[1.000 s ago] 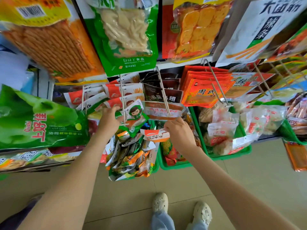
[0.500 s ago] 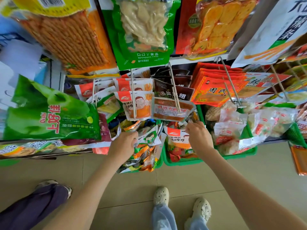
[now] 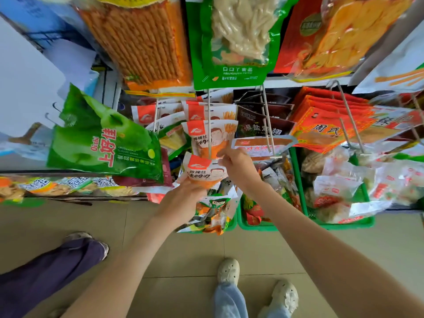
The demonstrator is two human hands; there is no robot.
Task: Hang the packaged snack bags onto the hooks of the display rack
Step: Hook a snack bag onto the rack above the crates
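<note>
1. While the left hand (image 3: 181, 200) grips the lower part of an orange-and-white snack bag (image 3: 200, 169), its fingers curl round the bag from below. They also hold a bundle of other packets (image 3: 213, 212) that hangs beneath the palm.
2. The right hand (image 3: 238, 167) has its thumb and forefinger clamped on the bag's upper right edge.
3. The snack bag sits just below the tip of a white wire hook (image 3: 209, 125) on the display rack, with its top close to the wire's end (I cannot tell whether its hole is on the wire).
4. Matching bags (image 3: 214, 136) hang on that same hook, one behind the other.
5. To the right, a second hook carries dark packets (image 3: 257, 121), and a third holds a stack of orange-red packets (image 3: 325, 125).
6. A large green bag (image 3: 103, 143) hangs to the left of the hands.
7. Green baskets (image 3: 298, 184) full of loose snacks stand below the hooks.
</note>
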